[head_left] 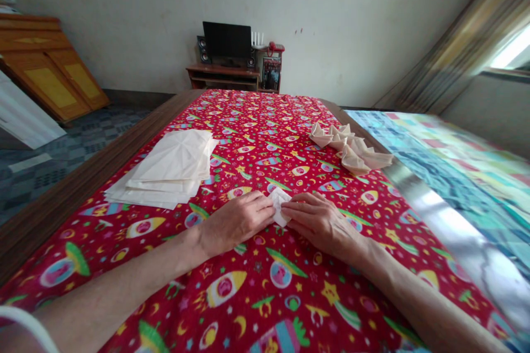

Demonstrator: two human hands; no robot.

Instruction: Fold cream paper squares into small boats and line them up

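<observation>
A small folded piece of white paper (280,198) lies on the red cloth between my hands, its top and middle showing. My left hand (244,218) holds its left edge with the fingers together. On the opposite edge, the fingers of my right hand (317,218) press and grip the paper, and they hide part of it. A stack of creased off-white paper sheets (169,157) rests beyond my left hand, its corners uneven. Several folded paper shapes with pointed tips (356,154) sit in a cluster beyond my right hand.
The red patterned cloth (256,149) covers a long brown table (136,140). A bed with a colourful cover (455,160) adjoins on the right. Past the far end stands a small desk (223,70) with a monitor (227,41). A wooden cabinet (53,66) is at far left.
</observation>
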